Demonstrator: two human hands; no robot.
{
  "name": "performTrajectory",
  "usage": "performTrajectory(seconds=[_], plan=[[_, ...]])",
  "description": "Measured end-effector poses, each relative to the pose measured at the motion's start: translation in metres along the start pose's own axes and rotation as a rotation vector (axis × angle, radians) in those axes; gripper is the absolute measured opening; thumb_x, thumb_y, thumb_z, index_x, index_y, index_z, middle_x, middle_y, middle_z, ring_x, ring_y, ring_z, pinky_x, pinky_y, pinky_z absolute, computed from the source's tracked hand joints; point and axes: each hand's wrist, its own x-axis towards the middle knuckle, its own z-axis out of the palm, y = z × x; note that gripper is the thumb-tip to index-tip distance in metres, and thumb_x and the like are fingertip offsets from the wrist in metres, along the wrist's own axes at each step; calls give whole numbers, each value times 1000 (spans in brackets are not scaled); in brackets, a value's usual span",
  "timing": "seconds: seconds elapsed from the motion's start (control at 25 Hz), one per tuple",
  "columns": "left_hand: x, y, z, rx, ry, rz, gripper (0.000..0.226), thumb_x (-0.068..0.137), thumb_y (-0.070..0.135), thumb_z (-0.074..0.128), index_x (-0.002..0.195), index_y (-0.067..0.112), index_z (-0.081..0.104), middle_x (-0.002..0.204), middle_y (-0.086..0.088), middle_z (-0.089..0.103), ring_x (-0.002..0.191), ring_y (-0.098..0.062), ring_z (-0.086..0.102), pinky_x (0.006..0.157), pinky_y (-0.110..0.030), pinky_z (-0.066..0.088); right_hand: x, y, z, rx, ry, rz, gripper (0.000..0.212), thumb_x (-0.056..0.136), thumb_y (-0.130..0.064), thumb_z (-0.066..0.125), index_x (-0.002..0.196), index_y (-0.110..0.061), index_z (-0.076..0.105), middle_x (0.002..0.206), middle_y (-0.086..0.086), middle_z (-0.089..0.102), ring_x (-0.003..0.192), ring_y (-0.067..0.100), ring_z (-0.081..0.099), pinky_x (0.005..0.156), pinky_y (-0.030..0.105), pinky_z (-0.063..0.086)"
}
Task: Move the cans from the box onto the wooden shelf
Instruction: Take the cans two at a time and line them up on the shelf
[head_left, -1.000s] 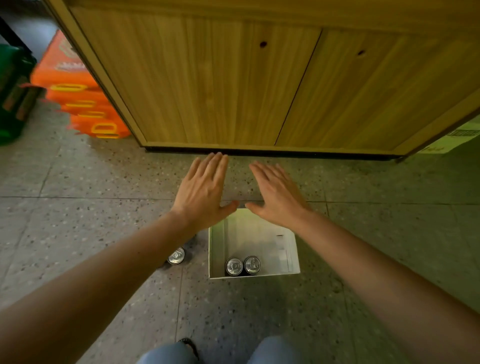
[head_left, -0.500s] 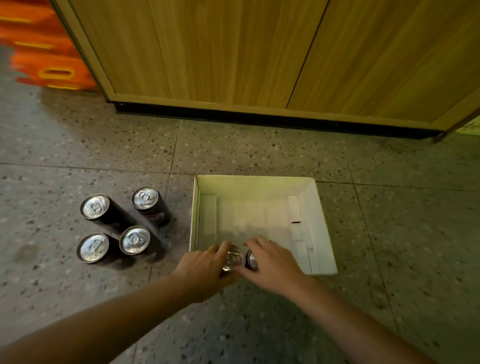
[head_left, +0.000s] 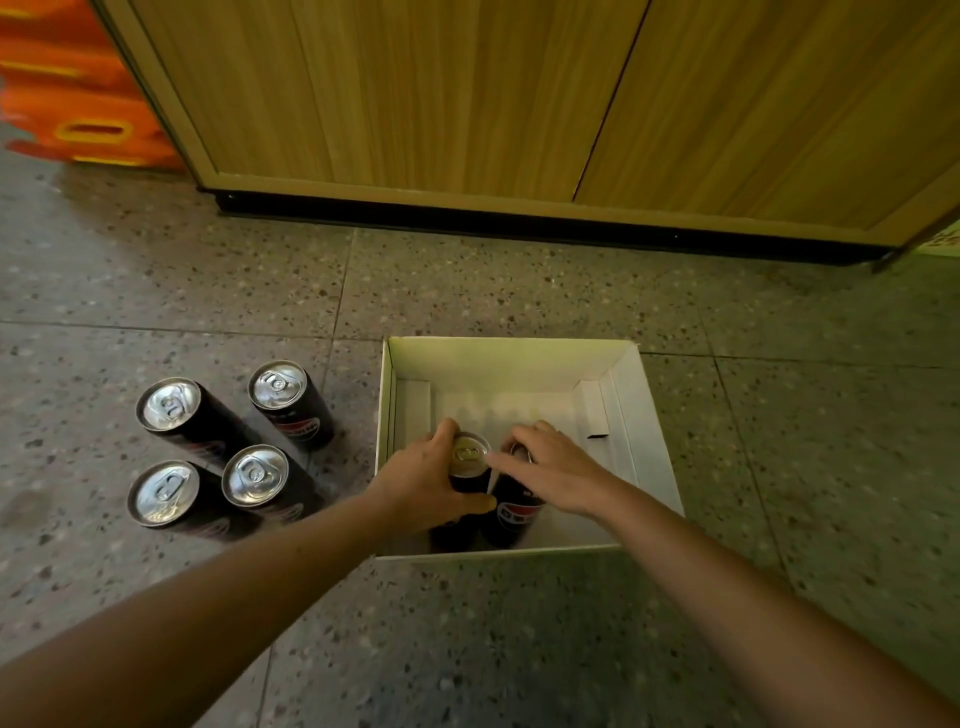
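Note:
A shallow white cardboard box (head_left: 649, 415) sits on the floor in front of me. Inside it, near the front wall, two tall black cans stand side by side. My left hand (head_left: 421, 483) wraps around the left can (head_left: 469, 457), whose silver top shows between my fingers. My right hand (head_left: 556, 473) covers the top of the right can (head_left: 514, 512), whose logo shows below my palm. Several more black cans (head_left: 254, 475) stand upright on the floor left of the box. The wooden cabinet (head_left: 467, 93) rises just beyond.
Orange crates (head_left: 78, 104) are stacked at the far left beside the cabinet. A black plinth runs under the cabinet doors. Speckled floor tiles surround the box on all sides. The shelf surface itself is out of view above.
My hands dropped from in front of the cabinet doors into the box and closed around the two cans. The view tilted down, bringing the cans on the floor into sight.

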Motion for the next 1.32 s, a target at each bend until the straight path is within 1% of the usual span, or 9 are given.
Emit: performTrajectory(seconds=[0.12, 0.28, 0.36, 0.48, 0.64, 0.8, 0.96, 1.12, 1.32], plan=[[1, -3, 3, -129, 71, -6, 70, 62, 26, 81, 118, 17, 41, 121, -7, 60, 110, -23, 58, 91, -35, 52, -1, 14, -10, -10, -70, -60, 50, 70, -30, 71, 112, -21, 45, 113, 4, 44, 104, 23, 49, 86, 37, 51], [6, -3, 7, -416, 159, -99, 63, 58, 13, 84, 109, 16, 47, 112, -3, 61, 101, -16, 56, 84, -28, 48, 1, 28, -4, 237, 76, -63, 75, 60, -20, 82, 122, -24, 40, 118, -5, 49, 109, 16, 50, 87, 29, 44], [6, -2, 8, -572, 179, -161, 62, 56, 5, 83, 107, 16, 49, 107, -1, 61, 101, -16, 56, 85, -30, 47, 5, 29, 4, 382, 126, -38, 73, 58, -17, 84, 119, -21, 45, 113, -6, 55, 108, 15, 54, 87, 28, 44], [4, -1, 9, -774, 176, -231, 67, 59, -3, 79, 117, 10, 50, 102, 0, 60, 100, -18, 56, 83, -27, 45, 13, 27, 22, 508, 127, -23, 68, 57, -13, 84, 115, -22, 48, 113, -3, 60, 110, 17, 56, 95, 33, 45], [5, 1, 8, -810, 153, -260, 65, 63, -1, 77, 121, 8, 50, 103, 0, 58, 97, -16, 53, 84, -29, 41, 20, 28, 30, 555, 140, 1, 73, 53, -13, 83, 114, -26, 45, 117, 2, 60, 112, 21, 55, 100, 46, 44], [-4, 9, -8, -774, 131, -136, 59, 64, 2, 77, 116, 15, 52, 102, 3, 61, 99, -14, 58, 84, -27, 42, 9, 21, 8, 576, 161, 15, 68, 55, -8, 84, 116, -14, 54, 118, 4, 62, 110, 18, 56, 95, 33, 44], [-23, 47, -69, -827, 239, -16, 52, 66, 3, 75, 109, 20, 52, 96, 11, 62, 88, -1, 56, 84, -25, 43, -18, -16, -50, 646, 277, -53, 59, 58, -7, 82, 111, -16, 57, 110, 1, 64, 104, 17, 57, 88, 31, 43], [-66, 114, -165, -806, 318, 87, 50, 66, 1, 74, 104, 24, 51, 92, 14, 59, 84, 4, 53, 71, -16, 39, -64, -89, -137, 683, 360, -154, 63, 61, -4, 79, 117, -13, 53, 110, -3, 59, 103, 12, 53, 91, 31, 41], [-155, 209, -294, -769, 368, 140, 39, 66, 8, 77, 95, 25, 59, 89, 12, 65, 80, 3, 60, 65, -15, 42, -158, -205, -255, 719, 354, -265, 55, 64, -1, 77, 114, -8, 56, 97, -6, 58, 89, 8, 56, 67, 5, 45]])
